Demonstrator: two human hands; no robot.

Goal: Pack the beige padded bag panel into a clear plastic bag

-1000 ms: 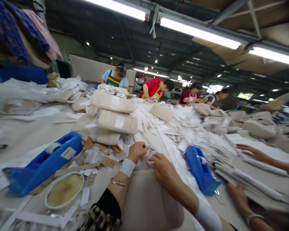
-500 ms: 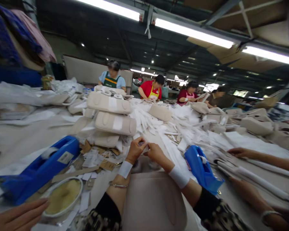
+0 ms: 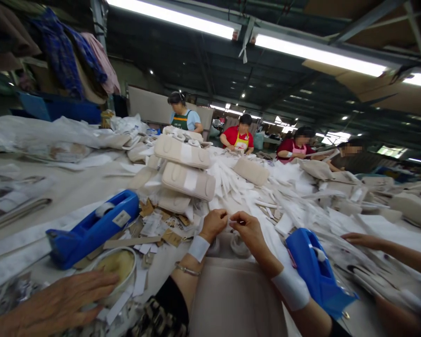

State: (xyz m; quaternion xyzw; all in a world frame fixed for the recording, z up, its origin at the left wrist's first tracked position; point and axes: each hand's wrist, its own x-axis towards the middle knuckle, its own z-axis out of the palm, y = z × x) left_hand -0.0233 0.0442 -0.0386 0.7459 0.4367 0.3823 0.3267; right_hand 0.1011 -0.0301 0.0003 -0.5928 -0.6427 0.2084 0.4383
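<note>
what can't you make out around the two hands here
- Head view: what the left hand and right hand pinch between them is too small to tell.
- The beige bag under them is cut off by the bottom edge.
- The bowl is partly covered by another person's hand.

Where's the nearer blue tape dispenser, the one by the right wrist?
Head view, lower right: the blue tape dispenser sits on the table just right of the right hand, beside the beige bag.
</note>
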